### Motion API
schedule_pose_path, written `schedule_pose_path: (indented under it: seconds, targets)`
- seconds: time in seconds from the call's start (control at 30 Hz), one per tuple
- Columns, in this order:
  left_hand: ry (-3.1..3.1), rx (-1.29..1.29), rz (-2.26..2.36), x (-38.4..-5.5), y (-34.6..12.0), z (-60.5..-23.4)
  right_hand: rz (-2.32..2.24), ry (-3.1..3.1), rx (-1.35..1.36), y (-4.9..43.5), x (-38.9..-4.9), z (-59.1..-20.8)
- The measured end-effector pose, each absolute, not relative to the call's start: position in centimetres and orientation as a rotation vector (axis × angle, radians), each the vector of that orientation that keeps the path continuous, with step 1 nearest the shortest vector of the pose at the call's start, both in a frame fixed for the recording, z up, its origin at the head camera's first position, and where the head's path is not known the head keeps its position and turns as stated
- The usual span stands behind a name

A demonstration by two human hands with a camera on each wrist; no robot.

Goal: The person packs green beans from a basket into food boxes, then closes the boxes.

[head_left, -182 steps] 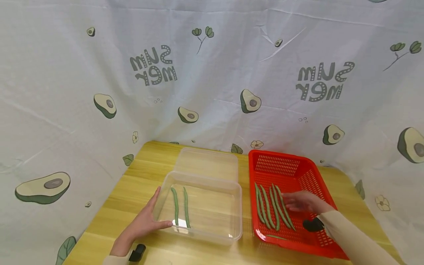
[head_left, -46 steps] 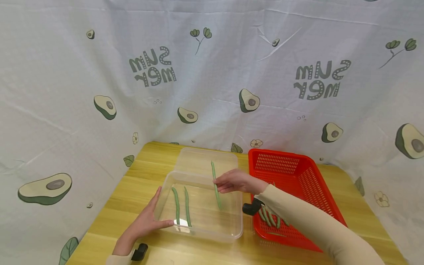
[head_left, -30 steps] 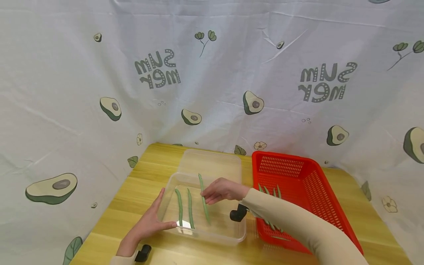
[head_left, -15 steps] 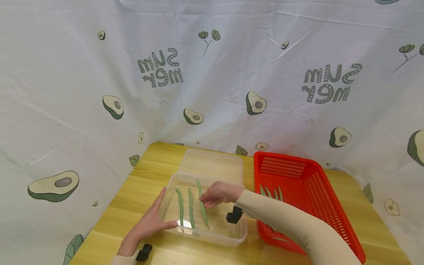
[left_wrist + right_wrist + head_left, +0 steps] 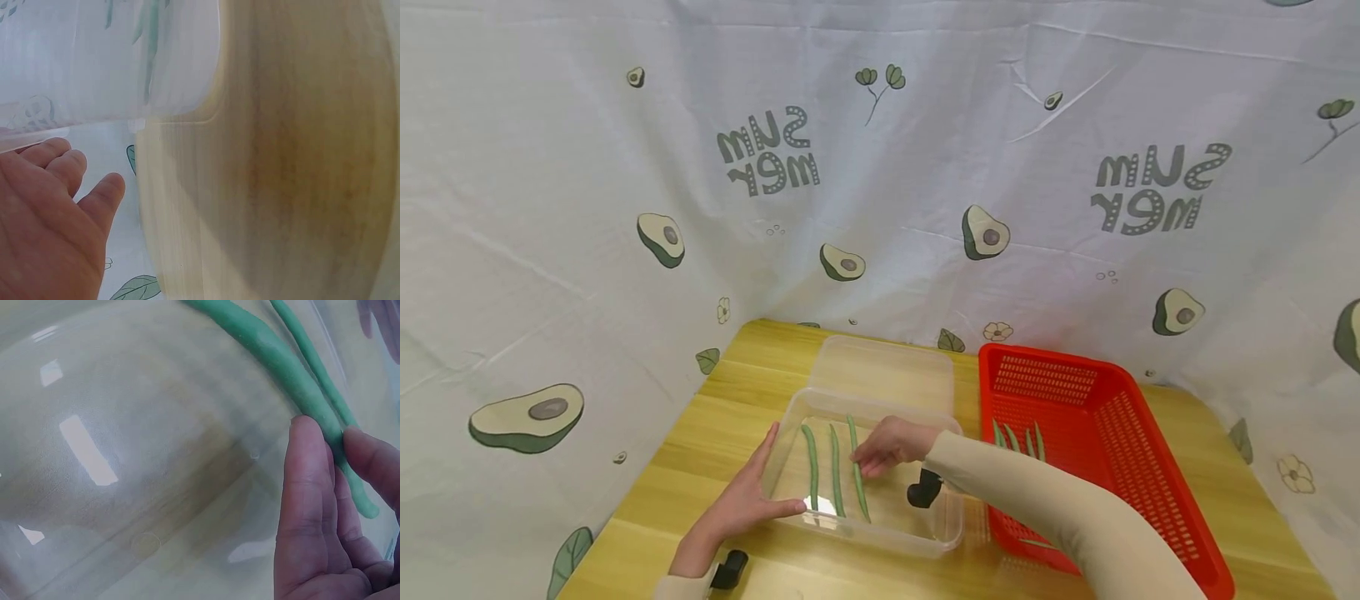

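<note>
A clear plastic box (image 5: 891,537) stands on the table with two green beans, one (image 5: 813,475) at the left and another (image 5: 837,479) beside it, lying lengthwise inside. My right hand (image 5: 897,442) reaches into the box and pinches a third green bean (image 5: 861,492) between thumb and fingers, just right of the other two. In the right wrist view the held bean (image 5: 275,359) lies along the box floor, near a neighbouring bean (image 5: 312,359). My left hand (image 5: 741,498) rests spread at the box's left front corner, thumb on the front rim, fingers along the left side.
A red perforated basket (image 5: 1150,475) stands to the right with several green beans (image 5: 1032,442) in it, partly hidden by my right sleeve. A flat translucent lid (image 5: 887,367) lies behind the box. A printed curtain (image 5: 910,167) hangs behind the wooden table (image 5: 700,425).
My right hand has carried a green bean from the red basket leftward into the clear box and lowered it beside the other two. The left hand has stayed at the box's corner.
</note>
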State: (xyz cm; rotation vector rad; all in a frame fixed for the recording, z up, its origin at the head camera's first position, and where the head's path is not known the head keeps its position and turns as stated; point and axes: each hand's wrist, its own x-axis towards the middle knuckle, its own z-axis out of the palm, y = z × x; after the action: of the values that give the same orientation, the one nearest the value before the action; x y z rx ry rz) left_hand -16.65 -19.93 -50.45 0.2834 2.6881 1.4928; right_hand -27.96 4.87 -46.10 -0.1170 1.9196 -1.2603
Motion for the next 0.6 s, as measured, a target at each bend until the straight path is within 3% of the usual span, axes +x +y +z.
schedule_pose_path:
  seconds: [0.6]
  targets:
    - [2.694,0.271,1.479,-16.7,-19.8,-50.5,-1.212,1.979,-0.103,4.7,-28.2,-47.4]
